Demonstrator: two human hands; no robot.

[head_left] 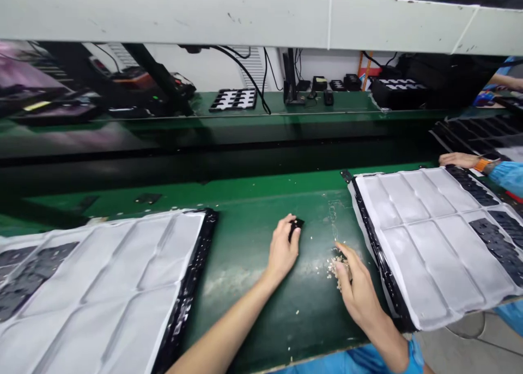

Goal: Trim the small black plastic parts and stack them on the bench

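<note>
Left hand (281,249) pinches black part (296,224) — right hand (354,279) on crumbs (335,265).

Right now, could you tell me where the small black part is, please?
The small black part is pinched in the left hand's fingertips, mid-bench on the green mat between two covered trays.

A small black part (296,225) sits mid-worktop, pinched by the left hand (281,251); pale crumbs (337,265) lie under the right hand (357,289).
</note>
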